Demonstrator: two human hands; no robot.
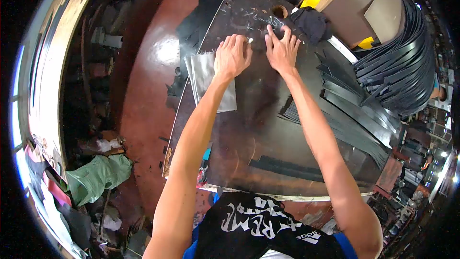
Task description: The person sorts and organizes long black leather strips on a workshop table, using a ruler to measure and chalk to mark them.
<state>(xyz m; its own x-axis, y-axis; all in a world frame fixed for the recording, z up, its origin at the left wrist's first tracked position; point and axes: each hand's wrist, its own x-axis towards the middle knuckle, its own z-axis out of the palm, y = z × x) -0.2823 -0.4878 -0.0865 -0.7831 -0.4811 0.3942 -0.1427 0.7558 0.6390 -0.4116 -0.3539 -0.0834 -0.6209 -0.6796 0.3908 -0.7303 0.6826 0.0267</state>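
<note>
My left hand (232, 58) lies over the upper right corner of a folded grey sheet (223, 93), its fingers stretched forward. A small white piece (250, 40) shows right at the tip of its thumb. To the right, my right hand (282, 50) rests with spread fingers on the dark tabletop (256, 110), its fingertips just below white handwritten marks (268, 19). Nothing shows in the right hand's fingers, and one fingertip is slightly blurred.
Dark strips (335, 132) lie fanned out on the table's right side, below a large looped bundle of black strips (395, 62). A crumpled black cloth (311, 24) sits near the far edge. A green sack (100, 177) stands on the floor at left.
</note>
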